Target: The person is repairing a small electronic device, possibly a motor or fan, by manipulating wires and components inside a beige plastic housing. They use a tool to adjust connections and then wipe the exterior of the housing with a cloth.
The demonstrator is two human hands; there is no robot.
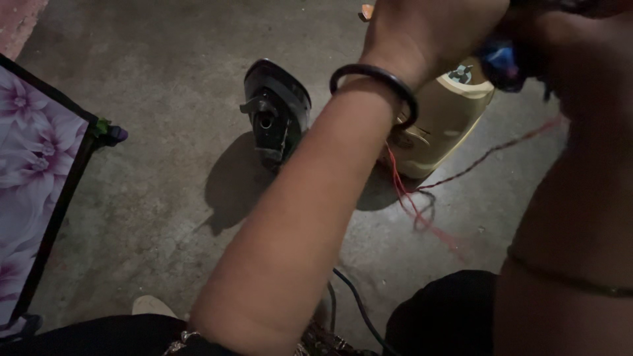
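A: Where are the person's hands?

B: Both are raised near twelve to two o'clock. The left hand (428, 29) is curled closed, with a black bangle (376, 89) on its wrist. The right hand (580, 53) sits close at two o'clock, dark and blurred. A small blue object (501, 60) shows between the two hands; which fingers pinch it cannot be told.

A: And what lies under them?

B: A cream-coloured iron body (442, 125) on the concrete floor (165, 171), just below the hands at about one o'clock. Thin red wires (412, 201) trail from it toward five o'clock, and one twisted strand runs off toward three.

A: Anything beside it?

B: A black iron base (275, 112) lies at eleven o'clock, apart from the cream body, throwing a shadow toward seven.

A: What blocks the view?

B: The left forearm (310, 211) crosses from six o'clock up to twelve, covering part of the cream body. The right arm fills the three-to-five side.

A: The rest?

B: A floral mat (30, 178) with a dark border at nine o'clock, and a dark cable (359, 306) near six o'clock between the person's black-clad knees.
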